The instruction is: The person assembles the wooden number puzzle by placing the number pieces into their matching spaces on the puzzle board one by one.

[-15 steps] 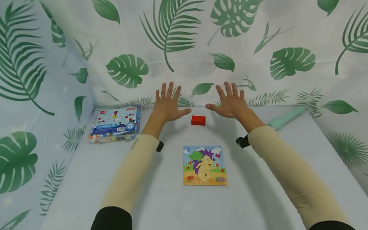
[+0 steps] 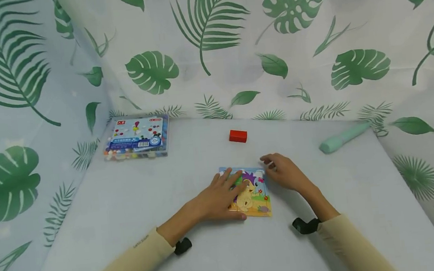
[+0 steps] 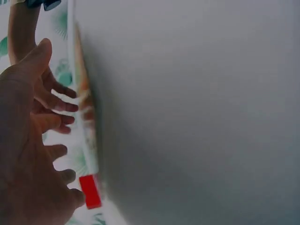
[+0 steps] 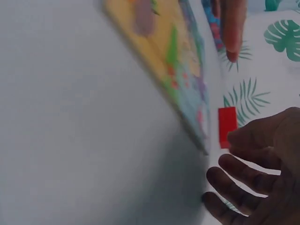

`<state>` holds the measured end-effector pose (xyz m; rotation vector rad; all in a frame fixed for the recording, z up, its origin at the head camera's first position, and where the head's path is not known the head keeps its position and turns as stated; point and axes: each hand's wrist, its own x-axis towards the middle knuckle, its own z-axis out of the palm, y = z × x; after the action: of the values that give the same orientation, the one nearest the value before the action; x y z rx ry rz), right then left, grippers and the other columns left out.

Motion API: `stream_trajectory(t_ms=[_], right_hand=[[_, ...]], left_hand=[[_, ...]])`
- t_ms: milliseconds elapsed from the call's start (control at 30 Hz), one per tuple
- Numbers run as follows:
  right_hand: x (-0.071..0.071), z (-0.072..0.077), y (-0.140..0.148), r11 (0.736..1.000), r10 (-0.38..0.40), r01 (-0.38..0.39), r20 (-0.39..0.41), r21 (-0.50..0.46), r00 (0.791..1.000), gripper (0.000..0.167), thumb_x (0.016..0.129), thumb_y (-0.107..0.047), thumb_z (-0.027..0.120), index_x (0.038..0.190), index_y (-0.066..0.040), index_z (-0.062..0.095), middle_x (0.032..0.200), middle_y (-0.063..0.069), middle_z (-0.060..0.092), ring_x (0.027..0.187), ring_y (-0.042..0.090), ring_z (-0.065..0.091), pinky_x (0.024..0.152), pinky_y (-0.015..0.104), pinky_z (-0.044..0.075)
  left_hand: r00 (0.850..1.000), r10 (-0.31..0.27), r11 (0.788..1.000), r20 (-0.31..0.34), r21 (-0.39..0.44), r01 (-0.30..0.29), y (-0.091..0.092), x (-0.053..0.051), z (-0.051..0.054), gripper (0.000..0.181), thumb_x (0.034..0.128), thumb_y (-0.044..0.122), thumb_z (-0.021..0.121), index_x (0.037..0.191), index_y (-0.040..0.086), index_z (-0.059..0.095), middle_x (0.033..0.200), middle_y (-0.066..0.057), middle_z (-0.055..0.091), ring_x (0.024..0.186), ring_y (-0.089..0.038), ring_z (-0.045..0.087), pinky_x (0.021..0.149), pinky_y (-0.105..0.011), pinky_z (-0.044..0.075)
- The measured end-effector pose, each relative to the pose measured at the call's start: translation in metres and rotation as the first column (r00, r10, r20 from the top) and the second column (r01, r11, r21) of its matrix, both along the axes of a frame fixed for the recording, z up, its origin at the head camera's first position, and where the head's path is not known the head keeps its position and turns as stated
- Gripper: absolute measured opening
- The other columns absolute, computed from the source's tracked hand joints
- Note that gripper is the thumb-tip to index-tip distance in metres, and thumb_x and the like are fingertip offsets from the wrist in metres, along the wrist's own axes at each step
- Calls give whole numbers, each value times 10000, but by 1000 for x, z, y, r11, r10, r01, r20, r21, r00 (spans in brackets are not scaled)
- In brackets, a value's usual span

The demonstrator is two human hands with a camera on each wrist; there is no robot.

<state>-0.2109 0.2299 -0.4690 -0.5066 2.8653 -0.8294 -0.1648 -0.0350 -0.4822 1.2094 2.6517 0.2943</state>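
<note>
A square picture puzzle (image 2: 260,198) with a purple-spined hedgehog lies flat on the white table. My left hand (image 2: 218,199) is spread over its left half, fingers extended, hiding part of the picture; whether the palm presses on it I cannot tell. Just off the puzzle's upper right corner is my right hand (image 2: 287,173), its fingers loosely bent around nothing. The right wrist view shows a small gap between those fingertips and the puzzle edge (image 4: 187,123). Beyond both hands a red block (image 2: 238,136) sits on the table.
A clear plastic case (image 2: 136,138) of colourful balls with a printed label stands at the back left. Toward the back right lies a pale green cylindrical object (image 2: 343,137). A leaf-printed curtain (image 2: 235,78) hangs behind the table and along its sides.
Both hands have come back toward me from near the red block. The left now covers part of the puzzle and the right is beside its corner. The view has shifted slightly.
</note>
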Motion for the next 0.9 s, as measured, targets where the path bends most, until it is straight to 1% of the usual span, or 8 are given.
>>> stream_trajectory(t_ms=[33,100,200,300,433,533,667,900], right_hand=[[6,-3,1,1000,-9,9,6,-25,1000,339,927,-38,609,1260,27,610,1144,174,615,1021,323,609,875,496,510],[14,-7,1,999,-33,33,1,-38,999,266,920,-34,613,1175,14,670,1091,136,631,969,281,615,846,468,524],[22,-11,-2,997,-62,61,-17,-41,998,227,910,-47,633,1120,2,703,1050,115,636,925,256,618,818,449,531],[27,-13,-6,996,-84,83,-31,-36,996,244,896,-63,650,1124,5,706,1024,121,633,900,261,624,798,451,532],[31,-14,-11,994,-111,111,-43,-12,993,256,891,-82,655,1127,1,710,997,124,624,878,263,620,786,457,530],[33,-13,-15,992,-128,128,-50,8,991,237,895,-89,649,1106,-2,712,994,125,612,865,261,607,771,455,528],[31,-11,-23,989,-144,145,-44,29,989,225,892,-83,629,1085,15,691,1001,140,588,855,266,584,762,445,528],[24,-11,-31,976,-206,202,45,85,977,201,890,-54,611,1073,25,640,997,154,544,840,271,531,775,413,521]], left_hand=[[1000,-12,1000,4,-6,12,-1,6,-3,948,876,755,469,1603,227,164,1649,-71,45,1487,-340,-23,1154,-548,83],[1000,-29,999,11,-13,30,-4,12,-6,919,882,750,463,1600,252,177,1649,-51,66,1489,-328,-14,1152,-555,99],[999,-40,999,34,-26,41,-8,14,-6,886,885,729,491,1593,274,214,1648,-38,87,1491,-315,4,1148,-563,125],[998,-40,998,50,-52,42,-10,14,-5,867,882,705,532,1585,281,251,1645,-35,105,1492,-311,20,1145,-561,149],[998,-36,996,49,-85,40,-9,17,-5,854,885,677,561,1582,286,260,1643,-32,119,1491,-314,37,1141,-555,176],[999,-32,993,44,-115,37,-6,17,-1,835,894,653,572,1581,292,263,1641,-31,129,1490,-317,49,1136,-549,200],[999,-18,987,49,-159,26,-4,16,4,813,902,617,595,1578,303,270,1641,-27,132,1489,-313,59,1132,-530,229],[995,-1,982,95,-185,19,0,13,10,774,911,571,618,1568,316,298,1638,-16,148,1489,-307,76,1128,-508,254]])
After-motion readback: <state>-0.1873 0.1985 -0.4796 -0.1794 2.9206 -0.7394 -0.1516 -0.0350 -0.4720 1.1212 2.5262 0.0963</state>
